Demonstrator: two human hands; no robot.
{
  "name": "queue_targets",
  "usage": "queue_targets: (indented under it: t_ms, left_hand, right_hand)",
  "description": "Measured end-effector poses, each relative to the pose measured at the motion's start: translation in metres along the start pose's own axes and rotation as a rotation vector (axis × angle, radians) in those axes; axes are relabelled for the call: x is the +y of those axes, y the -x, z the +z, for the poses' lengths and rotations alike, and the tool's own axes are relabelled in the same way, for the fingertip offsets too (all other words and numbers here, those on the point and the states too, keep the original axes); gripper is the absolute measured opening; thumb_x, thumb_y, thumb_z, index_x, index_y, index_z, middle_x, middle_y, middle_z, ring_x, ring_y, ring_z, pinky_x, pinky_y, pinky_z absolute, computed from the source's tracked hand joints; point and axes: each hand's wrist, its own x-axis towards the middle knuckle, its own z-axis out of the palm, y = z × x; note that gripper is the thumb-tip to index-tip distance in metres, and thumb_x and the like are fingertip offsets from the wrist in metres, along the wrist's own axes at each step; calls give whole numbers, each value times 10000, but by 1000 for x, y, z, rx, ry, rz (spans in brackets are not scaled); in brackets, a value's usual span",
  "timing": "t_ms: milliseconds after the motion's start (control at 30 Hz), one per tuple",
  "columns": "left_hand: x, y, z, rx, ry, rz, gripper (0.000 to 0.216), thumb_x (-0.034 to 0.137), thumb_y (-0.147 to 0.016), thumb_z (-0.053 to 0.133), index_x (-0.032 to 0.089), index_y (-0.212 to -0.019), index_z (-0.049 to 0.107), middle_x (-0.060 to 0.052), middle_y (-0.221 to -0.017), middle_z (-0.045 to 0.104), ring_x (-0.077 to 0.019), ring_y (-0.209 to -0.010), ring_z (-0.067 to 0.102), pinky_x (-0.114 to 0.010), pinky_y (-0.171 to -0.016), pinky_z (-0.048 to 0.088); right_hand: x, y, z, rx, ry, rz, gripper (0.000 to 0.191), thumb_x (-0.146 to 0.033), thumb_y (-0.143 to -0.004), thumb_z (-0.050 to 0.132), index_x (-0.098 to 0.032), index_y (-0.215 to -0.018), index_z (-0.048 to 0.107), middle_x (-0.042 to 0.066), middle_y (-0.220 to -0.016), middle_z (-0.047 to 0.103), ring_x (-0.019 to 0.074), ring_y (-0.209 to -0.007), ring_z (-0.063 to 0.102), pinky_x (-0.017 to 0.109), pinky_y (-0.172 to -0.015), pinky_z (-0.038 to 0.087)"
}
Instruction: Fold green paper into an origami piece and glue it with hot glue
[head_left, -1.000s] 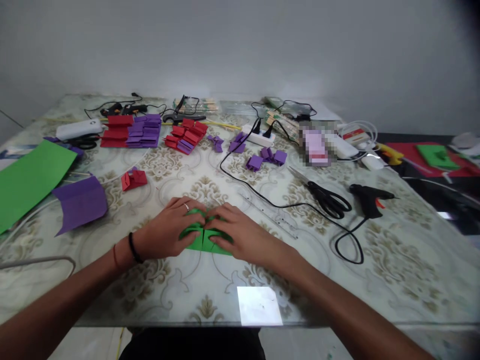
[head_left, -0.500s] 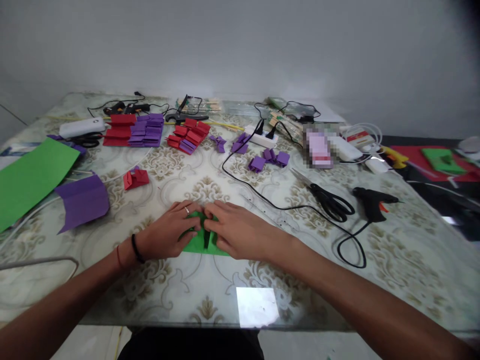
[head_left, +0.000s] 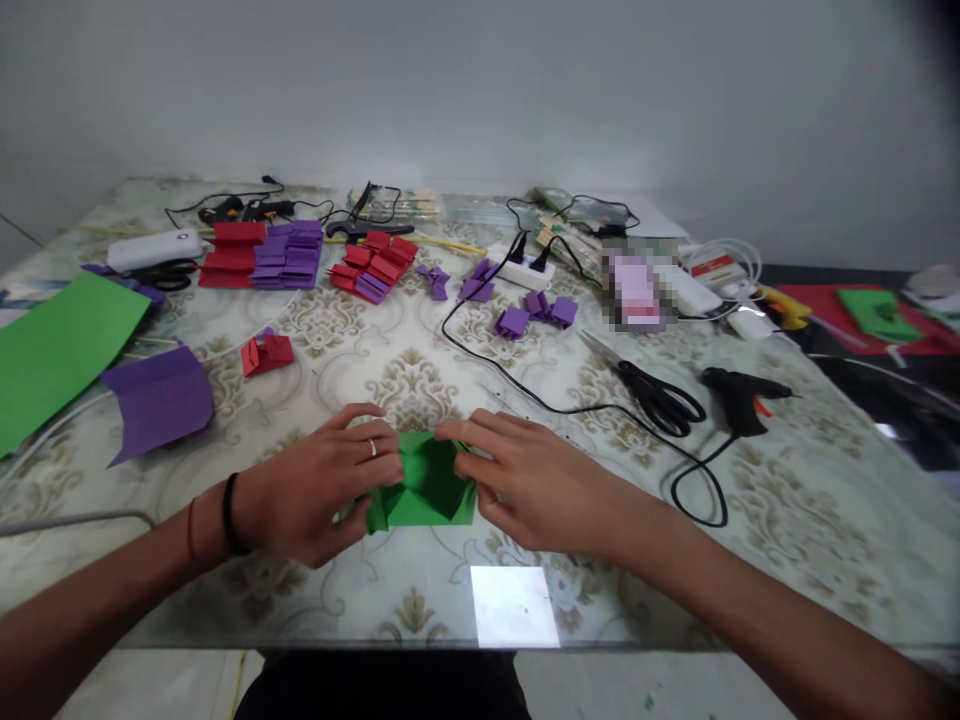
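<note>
A piece of green paper [head_left: 429, 490] with folded flaps lies on the table in front of me, between my hands. My left hand [head_left: 330, 485], with a ring and a black wristband, grips its left side with bent fingers. On the right side, my right hand [head_left: 517, 475] pinches a raised flap, which casts a dark shadow inside the fold. The fingertips of both hands are partly hidden behind the paper. To the left lie a small folded red paper piece [head_left: 267, 354] and a curved purple sheet [head_left: 159, 395].
A large green sheet [head_left: 67, 350] lies at the left. Black scissors [head_left: 656, 395] and a corded glue gun [head_left: 746, 398] rest at the right. Farther back are folded red and purple pieces [head_left: 289, 255], a power strip [head_left: 521, 268] and a phone [head_left: 636, 290].
My hands have moved apart, the right one to the right and the left one slightly left. The green paper's flaps have opened, showing more of its inside.
</note>
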Motion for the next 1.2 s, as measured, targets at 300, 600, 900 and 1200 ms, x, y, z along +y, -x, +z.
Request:
queue_targets:
  t_ms: [300,600,900,1200]
  left_hand:
    - [8,19,-12,-43,-44,-59,232,54,-795,530,239,-899,623,-39,-974,687,-253,-1018,620,-555,-1196,353]
    - [8,34,-9,-12,-110,-114,235,65,-804,536,242,-933,621,-45,-1035,717,-286,-1076,634,-605,-1196,363]
    - [8,27,28,189,-75,-95,251,117,-960,545,182,-1195,604,-166,-1483,534,-319,-1461,472,-519,-1183,488]
    - [9,28,73,84,-246,-245,642,200,-1080,415,67,-1670,200,-191,-1710,368,-290,-1630,260,-516,-1313,308]
  right_hand:
    - [-2,17,2,54,-19,47,190,-93,-902,507,-175,-946,673,177,-1370,658,314,-1128,682,503,-889,632]
    - [-5,30,7,153,-23,124,176,-90,-891,495,-188,-940,633,178,-1249,662,290,-1039,685,461,-790,636]
    - [-19,16,28,183,-100,152,280,-140,-985,515,-156,-1238,635,182,-1295,654,295,-1134,667,470,-877,642]
    - [-32,7,66,160,-92,215,463,-318,-1075,519,-32,-1435,574,225,-1438,641,355,-1347,595,552,-1144,537]
